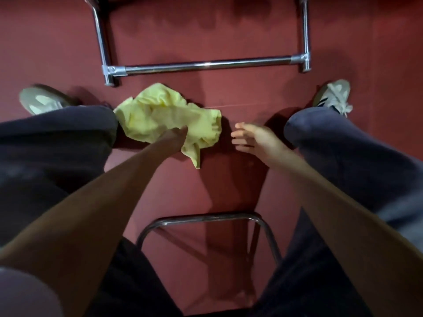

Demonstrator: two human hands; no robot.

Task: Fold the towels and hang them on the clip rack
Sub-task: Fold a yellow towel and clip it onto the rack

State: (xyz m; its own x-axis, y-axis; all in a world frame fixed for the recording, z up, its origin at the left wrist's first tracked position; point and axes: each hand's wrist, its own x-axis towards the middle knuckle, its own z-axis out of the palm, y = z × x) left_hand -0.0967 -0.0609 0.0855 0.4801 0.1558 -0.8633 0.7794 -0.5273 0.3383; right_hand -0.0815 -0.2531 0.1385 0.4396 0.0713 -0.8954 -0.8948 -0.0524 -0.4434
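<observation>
The towel (169, 115) is soft, matt yellow cloth, crumpled. The rack's bar (206, 65) is shiny chromed metal. The red floor (240, 92) looks smooth and matt.

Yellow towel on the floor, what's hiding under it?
The crumpled yellow cloth towel lies on the dark red floor. The left hand touches its top. Anything beneath is covered.

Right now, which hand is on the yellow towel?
The left hand, resting on the crumpled yellow towel. The right hand is spread open beside it, not touching the cloth.
</observation>
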